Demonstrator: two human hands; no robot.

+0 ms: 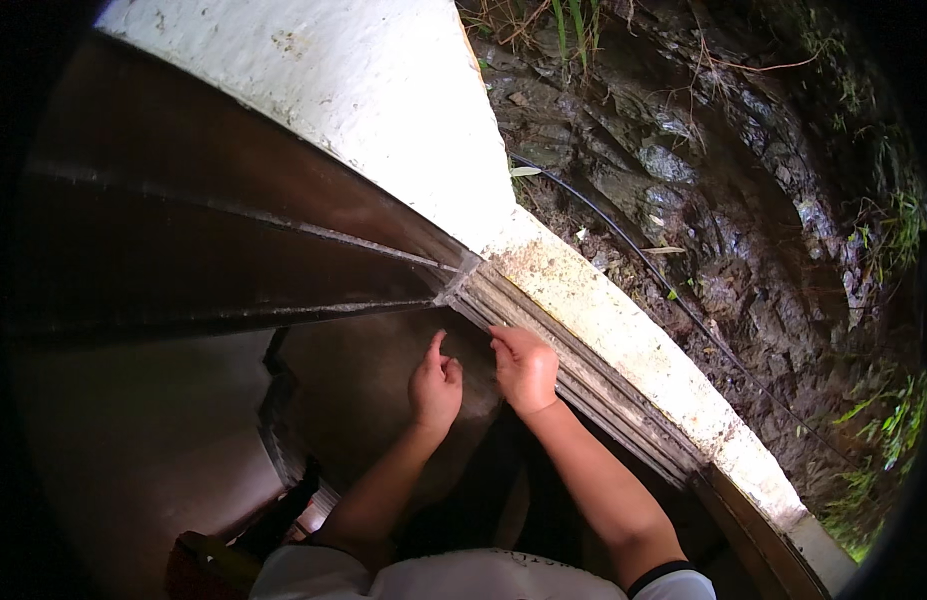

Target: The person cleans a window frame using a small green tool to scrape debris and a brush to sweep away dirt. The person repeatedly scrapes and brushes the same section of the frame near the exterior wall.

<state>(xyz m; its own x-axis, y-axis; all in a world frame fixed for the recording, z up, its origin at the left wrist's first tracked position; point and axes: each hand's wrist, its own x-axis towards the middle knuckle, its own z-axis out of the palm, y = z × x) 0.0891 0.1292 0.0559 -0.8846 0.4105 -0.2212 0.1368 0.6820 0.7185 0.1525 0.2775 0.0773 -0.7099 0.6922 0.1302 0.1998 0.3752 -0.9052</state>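
Observation:
Both hands are raised in front of my chest, beside the metal track of a sliding window frame. My left hand is in the air with its index finger extended and thumb apart, holding nothing that I can see. To its right, my right hand is at the inner edge of the track, thumb and index finger close together; whether something small is between them cannot be told. Dark window panels stand at the left of the track, their edges meeting it just above my hands.
A white wall rises above the track, and a pale, stained outer sill runs along it. Outside are a wet rocky bank, a black cable or hose and green plants. A dark red and olive object lies at the lower left.

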